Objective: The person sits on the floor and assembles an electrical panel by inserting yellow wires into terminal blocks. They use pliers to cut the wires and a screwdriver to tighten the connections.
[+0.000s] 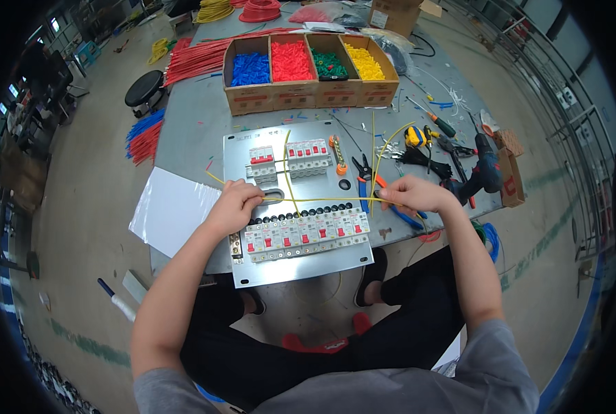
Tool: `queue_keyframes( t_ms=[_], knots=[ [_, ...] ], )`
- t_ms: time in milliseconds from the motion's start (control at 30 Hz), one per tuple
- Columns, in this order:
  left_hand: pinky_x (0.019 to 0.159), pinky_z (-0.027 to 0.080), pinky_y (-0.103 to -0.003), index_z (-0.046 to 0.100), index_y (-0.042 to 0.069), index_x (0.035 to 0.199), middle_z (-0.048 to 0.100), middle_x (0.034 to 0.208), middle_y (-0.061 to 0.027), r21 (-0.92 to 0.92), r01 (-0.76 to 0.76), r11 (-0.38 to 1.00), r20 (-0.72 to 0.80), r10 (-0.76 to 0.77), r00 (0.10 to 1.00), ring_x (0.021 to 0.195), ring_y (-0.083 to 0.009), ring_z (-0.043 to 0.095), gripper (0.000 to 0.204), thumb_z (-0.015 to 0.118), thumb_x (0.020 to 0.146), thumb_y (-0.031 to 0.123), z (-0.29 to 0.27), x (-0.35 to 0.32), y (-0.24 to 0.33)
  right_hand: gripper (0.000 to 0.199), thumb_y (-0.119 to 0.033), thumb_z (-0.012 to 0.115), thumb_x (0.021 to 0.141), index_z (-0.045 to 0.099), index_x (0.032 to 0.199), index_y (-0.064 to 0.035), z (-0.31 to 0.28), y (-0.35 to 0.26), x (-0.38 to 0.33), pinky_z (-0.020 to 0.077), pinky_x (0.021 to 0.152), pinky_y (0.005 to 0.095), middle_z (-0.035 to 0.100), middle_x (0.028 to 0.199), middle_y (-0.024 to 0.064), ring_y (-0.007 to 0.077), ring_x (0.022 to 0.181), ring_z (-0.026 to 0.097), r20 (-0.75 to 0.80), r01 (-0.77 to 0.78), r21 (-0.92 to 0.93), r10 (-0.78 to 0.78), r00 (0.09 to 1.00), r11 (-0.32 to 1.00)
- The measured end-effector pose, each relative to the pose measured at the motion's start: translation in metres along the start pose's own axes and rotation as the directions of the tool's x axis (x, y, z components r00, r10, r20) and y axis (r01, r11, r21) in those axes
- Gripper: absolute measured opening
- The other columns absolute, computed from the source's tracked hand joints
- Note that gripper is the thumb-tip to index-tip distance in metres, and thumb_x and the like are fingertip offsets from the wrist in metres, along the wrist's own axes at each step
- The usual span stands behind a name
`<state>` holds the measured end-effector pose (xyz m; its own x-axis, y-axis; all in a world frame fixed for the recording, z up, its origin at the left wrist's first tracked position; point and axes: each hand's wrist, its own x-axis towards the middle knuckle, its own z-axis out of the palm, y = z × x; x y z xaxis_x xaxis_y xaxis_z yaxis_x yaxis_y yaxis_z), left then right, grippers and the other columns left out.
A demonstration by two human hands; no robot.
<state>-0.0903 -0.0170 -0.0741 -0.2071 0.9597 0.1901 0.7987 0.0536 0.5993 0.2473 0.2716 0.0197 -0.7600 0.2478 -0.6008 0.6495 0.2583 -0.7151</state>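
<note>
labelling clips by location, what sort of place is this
Most likely an electrical assembly workshop: a yellow wire is held over a metal plate fitted with circuit breakers, a divided cardboard box holds small pieces sorted by colour, and a power drill lies nearby.

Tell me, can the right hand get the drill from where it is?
Probably yes: the drill lies close beside the right hand, with nothing seen blocking the way. But that hand is holding a yellow wire, so it might need to let go first.
</note>
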Motion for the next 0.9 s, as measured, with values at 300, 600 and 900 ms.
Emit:
queue_keyframes(
  t_ms=[300,600,900],
  knots=[
    [0.099,0.04,-0.038,0.073,0.005,0.095,0.067,0.086,-0.0069,0.089,0.004,0.996,-0.034,-0.001,0.999,0.094,-0.0262,0.058,0.01,0.064,0.095,0.01,0.012,0.003,-0.011,0.022,-0.027,0.069,0.1,0.074,0.1,-0.0054,0.066,-0.036,0.046,0.0423,0.059,0.0298,0.058,0.067,-0.0015,0.0094,0.062,0.052,-0.226,0.192,-0.205,-0.237,0.945,0.96],
    [0.1,0.041,-0.039,0.072,0.006,0.094,0.066,0.086,-0.0069,0.128,0.032,0.991,-0.032,-0.028,0.999,0.096,-0.0283,0.058,0.007,0.065,0.093,0.008,0.01,0.007,-0.008,0.025,-0.024,0.068,0.096,0.079,0.111,-0.0079,0.077,-0.055,0.082,0.0561,0.071,0.0382,0.074,0.08,0.0109,0.0232,0.071,0.071,-0.142,0.136,-0.314,-0.188,0.972,0.94],
    [0.101,0.04,-0.041,0.071,0.005,0.092,0.065,0.085,-0.0071,0.13,0.03,0.991,-0.039,-0.025,0.999,0.095,-0.0294,0.057,0.005,0.066,0.092,0.005,0.012,0.007,-0.008,0.025,-0.028,0.073,0.088,0.082,0.098,-0.0066,0.075,-0.068,0.089,0.0491,0.052,0.0294,0.067,0.067,0.0059,0.0137,0.053,0.059,-0.103,-0.096,-0.107,0.085,0.991,0.99]
  ],
)
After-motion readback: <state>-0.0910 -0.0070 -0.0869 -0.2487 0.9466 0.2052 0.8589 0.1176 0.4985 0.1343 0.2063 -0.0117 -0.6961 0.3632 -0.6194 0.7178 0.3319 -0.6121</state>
